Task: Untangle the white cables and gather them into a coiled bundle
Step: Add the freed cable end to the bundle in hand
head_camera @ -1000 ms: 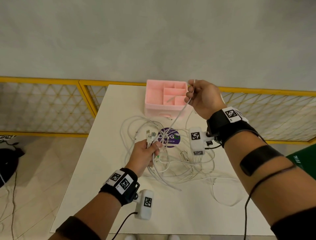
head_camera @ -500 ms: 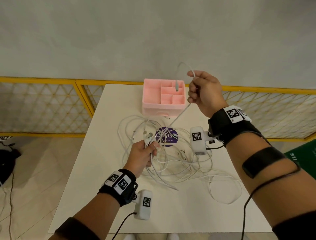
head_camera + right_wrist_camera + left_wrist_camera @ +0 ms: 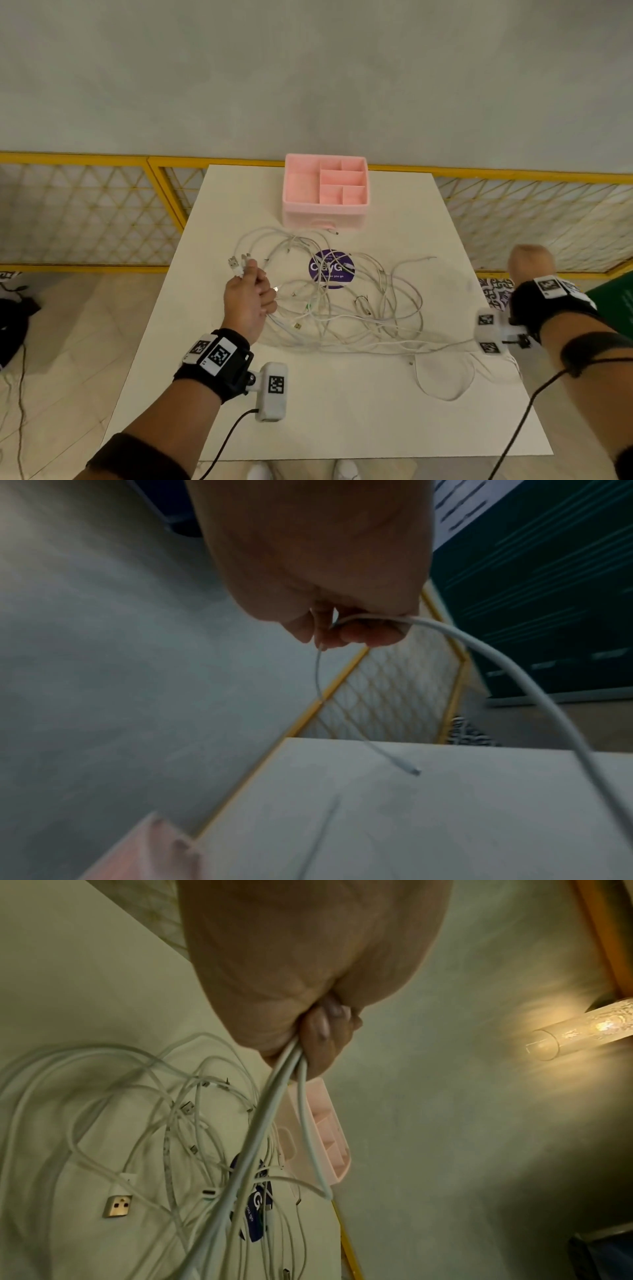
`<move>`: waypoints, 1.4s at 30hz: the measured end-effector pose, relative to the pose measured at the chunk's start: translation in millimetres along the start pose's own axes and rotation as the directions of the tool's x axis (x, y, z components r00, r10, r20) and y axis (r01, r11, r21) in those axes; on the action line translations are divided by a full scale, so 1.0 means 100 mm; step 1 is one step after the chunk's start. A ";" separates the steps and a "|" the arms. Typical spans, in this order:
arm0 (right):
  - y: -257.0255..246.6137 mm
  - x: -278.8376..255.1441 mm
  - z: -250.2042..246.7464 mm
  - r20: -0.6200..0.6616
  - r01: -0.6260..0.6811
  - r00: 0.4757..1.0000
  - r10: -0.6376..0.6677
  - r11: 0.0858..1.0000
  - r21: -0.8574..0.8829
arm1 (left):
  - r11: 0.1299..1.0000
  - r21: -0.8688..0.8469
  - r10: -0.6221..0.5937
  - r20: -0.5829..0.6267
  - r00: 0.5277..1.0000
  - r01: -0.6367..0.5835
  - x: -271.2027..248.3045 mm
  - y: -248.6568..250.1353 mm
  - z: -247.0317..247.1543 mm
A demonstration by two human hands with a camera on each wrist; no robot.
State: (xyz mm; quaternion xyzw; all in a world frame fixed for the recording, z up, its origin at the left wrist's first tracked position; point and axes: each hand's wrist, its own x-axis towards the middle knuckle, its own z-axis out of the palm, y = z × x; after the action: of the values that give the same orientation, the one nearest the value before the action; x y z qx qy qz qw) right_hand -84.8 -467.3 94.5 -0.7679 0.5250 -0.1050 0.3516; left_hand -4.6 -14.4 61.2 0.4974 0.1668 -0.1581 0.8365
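A tangle of white cables (image 3: 342,308) lies spread over the middle of the white table (image 3: 342,418). My left hand (image 3: 248,294) grips a bunch of cable ends, with USB plugs (image 3: 236,264) sticking out above the fist; in the left wrist view the strands (image 3: 274,1104) run down from the curled fingers into the tangle. My right hand (image 3: 531,262) is blurred past the table's right edge. In the right wrist view its fingers (image 3: 363,634) pinch one white cable (image 3: 514,669), whose thin free end (image 3: 414,771) dangles over the table.
A pink compartment box (image 3: 325,192) stands at the table's far edge. A purple round sticker (image 3: 331,269) lies under the cables. Yellow mesh fencing (image 3: 85,209) runs behind and beside the table. A dark green object (image 3: 613,301) sits at the right.
My right hand has swung from above the pink box out to the right, past the table edge, drawing its cable out. My left hand keeps gripping the cable ends.
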 end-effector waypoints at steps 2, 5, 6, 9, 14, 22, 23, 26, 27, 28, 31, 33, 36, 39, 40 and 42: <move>0.26 0.05 -0.03 0.023 -0.045 0.999 0.048 0.991 -0.126 | 1.000 -0.018 0.003 0.008 1.000 -0.003 0.00 0.00 0.03; 0.40 0.01 0.11 0.085 -0.119 0.986 0.146 0.957 -0.265 | 1.000 -0.025 -0.009 0.025 1.000 0.010 -0.02 -0.02 0.09; 0.38 -0.04 0.18 0.091 -0.129 0.981 0.171 0.927 -0.353 | 1.000 -0.021 -0.015 0.032 0.999 0.016 -0.03 -0.02 0.12; 0.01 -0.46 0.45 0.130 0.122 0.989 -0.073 0.899 -0.421 | 1.000 -0.019 -0.024 0.057 0.998 0.025 -0.06 -0.02 0.19; -0.66 -1.65 0.99 0.622 0.595 0.512 -0.593 0.767 0.241 | 0.998 -0.044 -0.030 0.080 0.996 0.033 -0.12 -0.01 0.30; -0.64 -2.51 1.61 0.786 0.796 0.192 -0.587 0.562 0.226 | 0.982 -0.162 0.100 0.003 0.995 -0.098 -0.06 0.21 0.15; -0.58 -2.45 1.61 0.790 0.828 0.187 -0.584 0.527 0.193 | 0.981 -0.155 0.117 -0.020 0.993 -0.118 -0.02 0.24 0.08; -0.38 -2.24 1.55 0.811 0.883 0.207 -0.547 0.462 0.086 | 0.982 -0.116 0.137 -0.100 0.985 -0.149 0.07 0.26 -0.09; -0.32 -2.16 1.51 0.822 0.896 0.214 -0.528 0.441 0.051 | 0.983 -0.099 0.139 -0.127 0.982 -0.152 0.10 0.25 -0.12; -0.26 -2.07 1.47 0.827 0.908 0.223 -0.516 0.419 0.017 | 0.985 -0.082 0.140 -0.156 0.978 -0.154 0.12 0.23 -0.15; -0.04 -1.76 1.31 0.822 0.897 0.306 -0.480 0.436 -0.079 | 0.985 -0.070 0.136 -0.225 0.965 -0.155 0.18 0.20 -0.20; 0.17 -1.51 1.16 0.802 0.869 0.372 -0.468 0.479 -0.124 | 0.983 -0.089 0.133 -0.257 0.957 -0.160 0.21 0.20 -0.23; 0.40 -1.22 0.92 0.764 0.823 0.473 -0.439 0.529 -0.206 | 0.983 -0.084 0.136 -0.275 0.952 -0.164 0.24 0.20 -0.24; 0.54 -0.99 0.78 0.718 0.802 0.541 -0.439 0.526 -0.283 | 0.988 -0.053 0.125 -0.268 0.955 -0.144 0.24 0.10 -0.17; 0.58 -0.91 0.75 0.699 0.799 0.557 -0.450 0.521 -0.301 | 0.990 -0.049 0.118 -0.261 0.958 -0.135 0.22 0.06 -0.13; 0.63 -0.72 0.69 0.658 0.787 0.582 -0.478 0.535 -0.307 | 0.993 -0.034 0.105 -0.247 0.963 -0.117 0.19 -0.01 -0.06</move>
State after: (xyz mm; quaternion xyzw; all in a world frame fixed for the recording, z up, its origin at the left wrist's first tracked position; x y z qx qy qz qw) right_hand -124.8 -386.4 18.1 -0.9737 0.0905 0.1343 0.1601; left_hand 11.0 -11.2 49.7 0.5011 0.2444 -0.0445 0.8290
